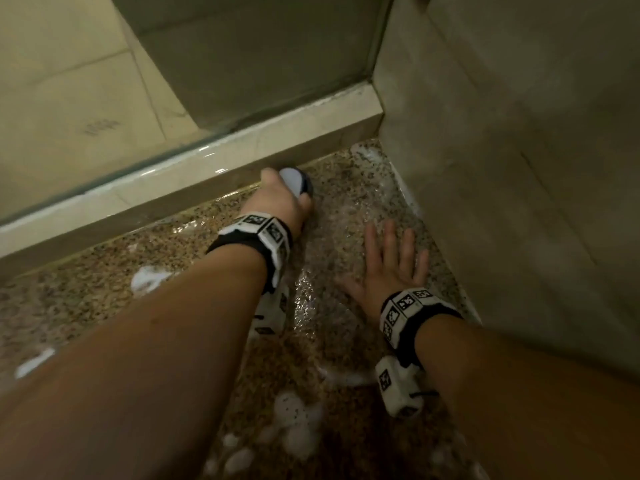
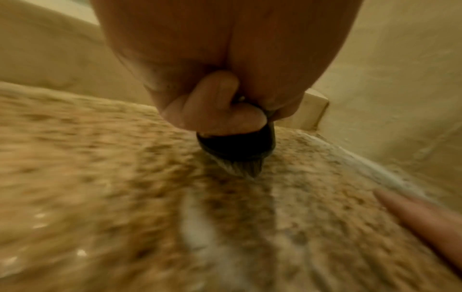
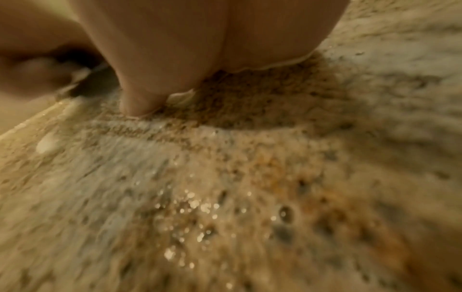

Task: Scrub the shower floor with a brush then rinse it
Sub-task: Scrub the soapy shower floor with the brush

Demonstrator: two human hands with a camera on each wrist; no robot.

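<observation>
My left hand (image 1: 284, 199) grips a small round brush (image 1: 298, 181) with a pale top and dark body, close to the foot of the shower curb. In the left wrist view my fingers curl round the brush (image 2: 237, 146), whose bristles press on the speckled granite floor (image 2: 100, 177). My right hand (image 1: 388, 268) lies flat, fingers spread, on the wet floor (image 1: 332, 209) to the right of the brush, near the side wall. The right wrist view shows my palm (image 3: 200, 49) on the soapy stone (image 3: 225, 197).
A pale marble curb (image 1: 194, 168) with a glass panel (image 1: 242, 57) on it runs along the far side. A tiled wall (image 1: 519, 150) closes the right side, meeting the curb in a corner. Foam patches (image 1: 294, 420) lie on the floor near me and at left (image 1: 147, 277).
</observation>
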